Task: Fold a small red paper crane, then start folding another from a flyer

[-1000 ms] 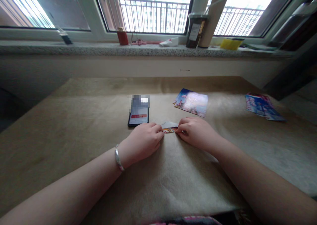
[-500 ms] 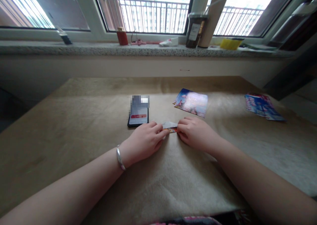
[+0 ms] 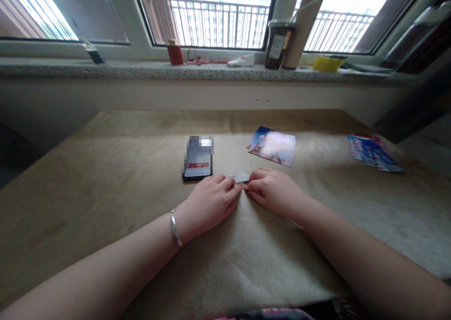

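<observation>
The left hand point(image 3: 215, 201) has its fingers drawn together, clamped on the left end of the small paper piece point(image 3: 241, 177), which sits low over the counter point(image 3: 246, 254), its visible strip running left to right between the hands. At its right end, the right hand's point(image 3: 273, 188) fingers pinch it too, so neither hand is nearer.
</observation>
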Available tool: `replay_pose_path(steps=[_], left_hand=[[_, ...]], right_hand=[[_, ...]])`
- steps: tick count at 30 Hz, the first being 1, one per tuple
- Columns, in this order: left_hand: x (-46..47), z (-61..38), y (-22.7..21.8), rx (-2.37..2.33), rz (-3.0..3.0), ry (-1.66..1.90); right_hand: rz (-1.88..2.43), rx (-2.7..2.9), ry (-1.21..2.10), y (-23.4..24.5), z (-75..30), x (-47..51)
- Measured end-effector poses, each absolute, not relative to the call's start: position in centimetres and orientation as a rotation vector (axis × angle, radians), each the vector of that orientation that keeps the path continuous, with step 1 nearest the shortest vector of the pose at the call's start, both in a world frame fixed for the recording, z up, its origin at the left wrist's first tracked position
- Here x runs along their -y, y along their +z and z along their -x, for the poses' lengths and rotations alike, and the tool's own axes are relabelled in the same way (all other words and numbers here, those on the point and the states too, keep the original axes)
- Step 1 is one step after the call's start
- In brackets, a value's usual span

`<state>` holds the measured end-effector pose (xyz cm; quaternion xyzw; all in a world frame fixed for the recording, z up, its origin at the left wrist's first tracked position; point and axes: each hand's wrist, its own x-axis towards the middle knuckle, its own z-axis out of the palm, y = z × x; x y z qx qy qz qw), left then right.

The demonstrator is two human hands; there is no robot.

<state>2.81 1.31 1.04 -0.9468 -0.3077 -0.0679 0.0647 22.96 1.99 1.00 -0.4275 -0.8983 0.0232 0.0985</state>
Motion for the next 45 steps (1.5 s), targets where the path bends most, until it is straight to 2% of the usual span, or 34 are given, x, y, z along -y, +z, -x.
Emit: replay_pose_path(steps=[5, 8, 16, 45], left_hand=[[-1.5, -2.5, 0.8, 0.906, 2.886, -0.215], [-1.7, -2.4, 0.7, 0.894, 2.904, -0.200], [-1.8, -2.1, 0.7, 0.881, 2.921, -0.225], [-1.9, -2.1, 0.4, 0.917, 2.975, -0.447]], right_hand=[[1.205, 2.496, 0.473, -0.1, -24.5, -3.2], [1.185, 2.422, 0.585, -0.5, -24.7, -3.6], [1.157, 2.307, 0.271, -0.8, -24.0, -3.6], [1.051, 2.424, 0.349, -1.2, -24.0, -3.6]])
